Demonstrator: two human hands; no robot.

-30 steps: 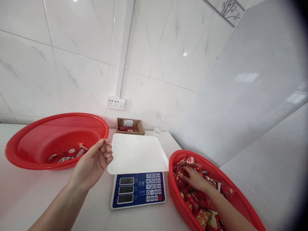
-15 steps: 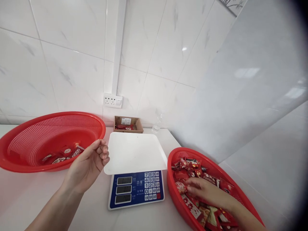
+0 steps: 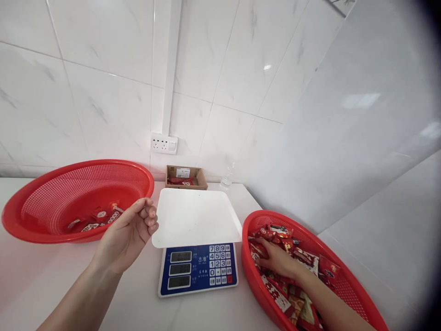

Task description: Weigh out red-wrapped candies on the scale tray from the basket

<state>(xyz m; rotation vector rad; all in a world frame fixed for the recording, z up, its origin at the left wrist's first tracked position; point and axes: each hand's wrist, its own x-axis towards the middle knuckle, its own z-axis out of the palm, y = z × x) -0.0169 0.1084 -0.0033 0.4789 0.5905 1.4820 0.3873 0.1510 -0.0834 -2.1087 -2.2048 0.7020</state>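
My left hand [image 3: 132, 232] is raised palm up by the left edge of the scale's white pan [image 3: 198, 218]. Its fingers are loosely curled, and the palm shows bare. Below the pan, the scale's blue panel [image 3: 199, 269] has three small displays and a keypad. On the right, my right hand [image 3: 275, 262] reaches into a red perforated basket [image 3: 250, 276] filled with small red snack packets [image 3: 275, 294]. Its thumb and fingers close around a red packet [image 3: 257, 251] near the basket's left wall; part of that packet is hidden.
A second red basket [image 3: 31, 197] stands on the left with several red packets [image 3: 99, 218] in its bottom. Behind the scale are a cardboard box [image 3: 198, 179] with red packets and a clear plastic object [image 3: 227, 177]. A socket [image 3: 164, 144] is on the tiled wall.
My right hand has moved farther into the right basket, and its fingers have come down around a red packet. My left hand stays nearly still; the view has shifted slightly.
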